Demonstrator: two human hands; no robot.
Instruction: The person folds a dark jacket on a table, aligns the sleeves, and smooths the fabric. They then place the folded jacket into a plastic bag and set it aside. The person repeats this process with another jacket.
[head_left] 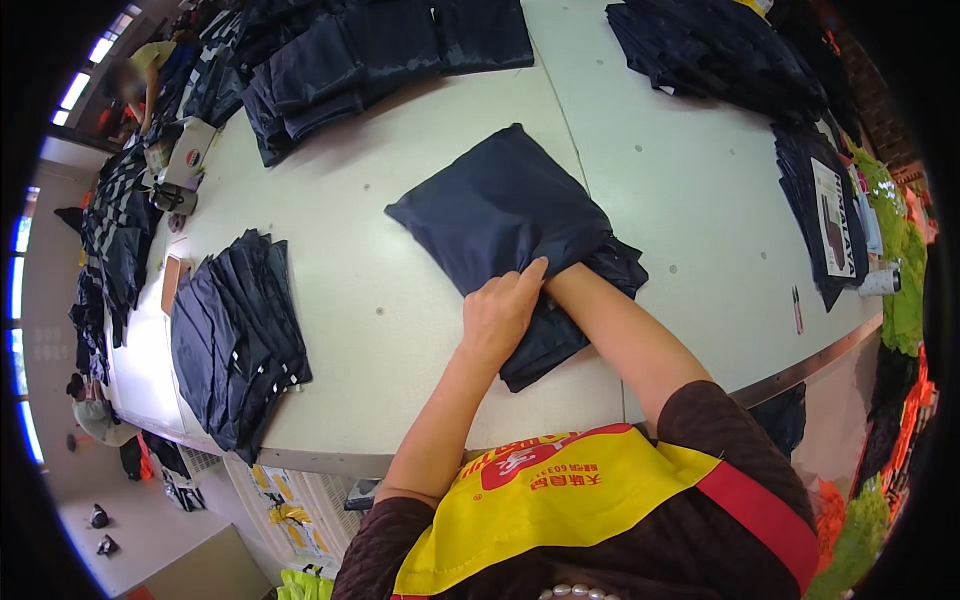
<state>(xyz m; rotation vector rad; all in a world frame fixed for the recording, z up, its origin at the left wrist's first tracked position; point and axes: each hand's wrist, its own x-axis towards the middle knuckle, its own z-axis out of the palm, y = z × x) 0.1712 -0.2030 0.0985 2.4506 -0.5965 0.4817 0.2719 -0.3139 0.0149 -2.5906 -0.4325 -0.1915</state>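
Observation:
A square pouch of dark navy fabric (500, 205) lies on the pale table in front of me, one corner pointing away. My left hand (502, 310) is closed on the near edge of its opening, thumb and fingers pinching the cloth. Past the wrist, my right hand (568, 284) is inside the pouch, so its fingers are hidden. More dark fabric (545, 350) sticks out crumpled beneath and to the right of the pouch, under my right forearm.
Stacks of similar dark fabric lie at the left (240, 345), far left (390, 50) and far right (715, 55). A pen (797, 310) and a printed sheet on dark cloth (832, 220) are near the right edge. Another person (150, 70) stands at the far left.

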